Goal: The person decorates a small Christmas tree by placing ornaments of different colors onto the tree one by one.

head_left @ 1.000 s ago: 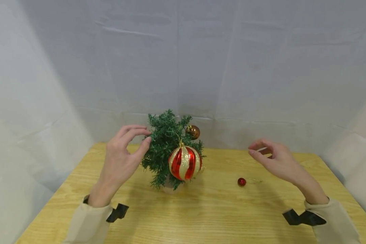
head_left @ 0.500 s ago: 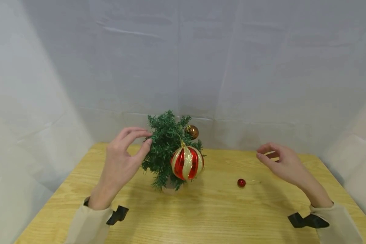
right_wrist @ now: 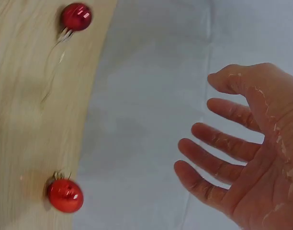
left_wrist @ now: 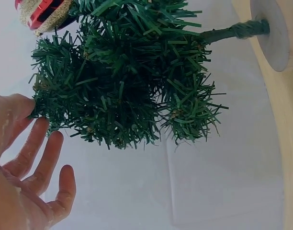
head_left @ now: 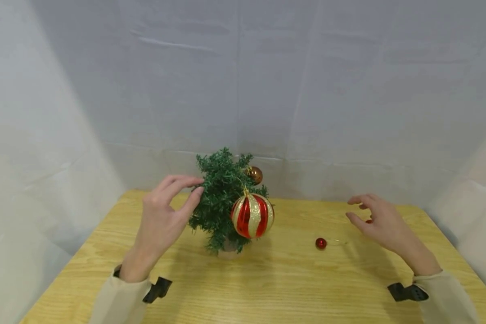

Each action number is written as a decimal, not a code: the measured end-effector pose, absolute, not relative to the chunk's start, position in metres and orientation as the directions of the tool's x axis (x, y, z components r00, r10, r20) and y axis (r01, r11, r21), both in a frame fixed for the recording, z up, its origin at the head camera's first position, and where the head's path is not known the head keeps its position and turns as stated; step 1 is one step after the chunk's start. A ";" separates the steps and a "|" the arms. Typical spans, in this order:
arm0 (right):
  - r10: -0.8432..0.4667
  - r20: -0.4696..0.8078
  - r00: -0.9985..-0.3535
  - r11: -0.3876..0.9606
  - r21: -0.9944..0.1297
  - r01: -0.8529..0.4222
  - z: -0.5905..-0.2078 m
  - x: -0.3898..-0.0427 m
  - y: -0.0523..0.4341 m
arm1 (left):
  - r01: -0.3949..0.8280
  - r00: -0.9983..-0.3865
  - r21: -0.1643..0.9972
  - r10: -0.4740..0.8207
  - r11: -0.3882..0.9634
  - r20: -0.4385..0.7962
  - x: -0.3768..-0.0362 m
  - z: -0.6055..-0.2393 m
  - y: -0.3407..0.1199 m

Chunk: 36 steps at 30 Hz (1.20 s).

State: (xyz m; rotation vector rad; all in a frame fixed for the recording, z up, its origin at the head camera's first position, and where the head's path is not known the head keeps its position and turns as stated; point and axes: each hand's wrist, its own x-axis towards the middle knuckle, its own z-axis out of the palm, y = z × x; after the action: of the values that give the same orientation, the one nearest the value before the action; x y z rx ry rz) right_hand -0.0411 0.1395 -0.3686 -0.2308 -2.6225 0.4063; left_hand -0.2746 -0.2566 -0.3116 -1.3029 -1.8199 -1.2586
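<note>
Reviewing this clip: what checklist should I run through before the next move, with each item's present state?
1. Right hand free: ok, holds nothing.
2. Striped ball hanging on the tree: ok.
3. Small dark red ball in plain sight on the table: ok.
4. Orange-red ball clear in the head view: not ok, mostly behind the right hand.
5. Left hand gripping a branch firmly: cannot tell; fingertips are at the branches.

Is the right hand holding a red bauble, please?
No, the right hand is apart from the darker bauble and the brighter bauble, lying on the table.
</note>
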 end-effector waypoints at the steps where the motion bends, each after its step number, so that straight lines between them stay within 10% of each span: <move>1: 0.219 0.443 -0.869 0.947 -0.310 0.081 -0.371 -0.041 0.141 | 0.929 -0.363 0.363 0.397 0.078 0.843 -0.275 -0.312 -0.256; 36: 0.342 0.204 -0.917 0.924 -0.252 0.288 -0.422 -0.010 0.186 | 0.998 -0.056 0.047 0.398 0.033 0.916 -0.269 -0.316 -0.246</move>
State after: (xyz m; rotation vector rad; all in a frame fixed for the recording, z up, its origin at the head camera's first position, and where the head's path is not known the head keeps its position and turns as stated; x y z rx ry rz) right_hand -0.0104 0.1858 -0.4215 -0.4722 -2.8389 0.3179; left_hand -0.2694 -0.2462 -0.3156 -1.4609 -1.5573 -1.0088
